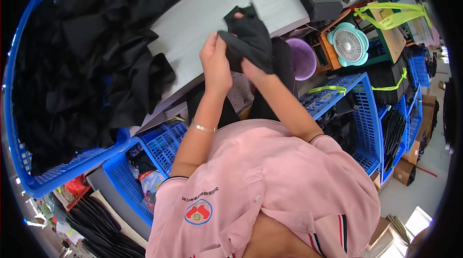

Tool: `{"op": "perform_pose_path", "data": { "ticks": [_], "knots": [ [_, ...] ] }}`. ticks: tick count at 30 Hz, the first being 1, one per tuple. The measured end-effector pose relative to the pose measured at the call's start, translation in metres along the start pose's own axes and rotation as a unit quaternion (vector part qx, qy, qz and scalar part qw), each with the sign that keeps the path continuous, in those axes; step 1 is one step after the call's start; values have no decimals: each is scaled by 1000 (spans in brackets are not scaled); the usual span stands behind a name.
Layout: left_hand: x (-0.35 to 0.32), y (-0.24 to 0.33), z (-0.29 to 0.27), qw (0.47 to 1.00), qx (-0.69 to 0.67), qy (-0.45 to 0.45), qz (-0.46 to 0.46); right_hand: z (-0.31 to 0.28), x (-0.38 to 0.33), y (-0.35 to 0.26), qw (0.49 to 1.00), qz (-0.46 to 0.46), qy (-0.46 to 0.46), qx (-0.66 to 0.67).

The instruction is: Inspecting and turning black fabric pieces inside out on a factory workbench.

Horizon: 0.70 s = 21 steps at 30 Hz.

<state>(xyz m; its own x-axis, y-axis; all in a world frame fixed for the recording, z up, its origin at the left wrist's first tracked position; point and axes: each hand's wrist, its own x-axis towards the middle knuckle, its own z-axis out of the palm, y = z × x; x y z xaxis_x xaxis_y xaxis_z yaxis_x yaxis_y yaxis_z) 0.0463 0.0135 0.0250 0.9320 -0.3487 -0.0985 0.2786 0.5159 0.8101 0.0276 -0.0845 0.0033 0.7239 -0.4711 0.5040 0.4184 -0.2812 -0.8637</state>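
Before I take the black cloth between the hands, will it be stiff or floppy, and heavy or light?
The black cloth is probably floppy: it creases and drapes over much of the right hand. It is likely light, being only a small piece. Rolling seems unlikely, since it shows no firm, round shape.

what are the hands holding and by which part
A black fabric piece: left hand pinches its left edge; right hand mostly covered, its hold unclear.
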Motion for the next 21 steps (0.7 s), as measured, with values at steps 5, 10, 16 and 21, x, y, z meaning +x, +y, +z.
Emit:
{"op": "perform_pose_path", "data": {
  "ticks": [5, 10, 16, 21],
  "knots": [
    [70, -5, -41, 988, 49, 130, 64, -2, -53, -44, 888, 376, -241, 114],
    [83, 50, -45, 982, 88, 109, 127, -34, -102, -73, 776, 451, -126, 422],
    [38, 36, -20, 949, 216, 111, 199, -56, -72, -37, 960, 269, 37, 68],
    [-17, 26, 16, 918, 334, 11, 214, -31, -28, -44, 989, 85, 24, -116]
  ]
}}
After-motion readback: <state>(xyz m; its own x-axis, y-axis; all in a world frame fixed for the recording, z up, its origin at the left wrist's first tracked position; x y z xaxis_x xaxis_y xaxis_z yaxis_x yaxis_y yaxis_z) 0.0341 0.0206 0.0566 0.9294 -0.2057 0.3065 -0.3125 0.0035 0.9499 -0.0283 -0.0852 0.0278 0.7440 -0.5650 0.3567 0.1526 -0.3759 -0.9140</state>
